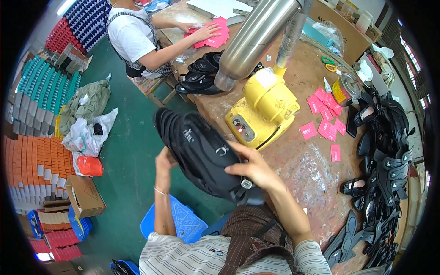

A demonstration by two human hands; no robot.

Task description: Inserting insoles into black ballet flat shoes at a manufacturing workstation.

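In the head view, both hands hold a bunch of black sandals up in front of the person's body, over the gap between the green floor and the counter. The left hand has its grip closed on the left side of the bunch, with some fingers hidden behind it. The right hand has its grip closed on the other side, with its thumb on top, near a shiny buckle.

Just past the sandals, a yellow machine stands on the counter, with a small red light and a big silver pipe. To its right are pink cards, a round tin and scissors. A big pile of black shoes fills the right edge. Across the counter, another person touches more pink cards.
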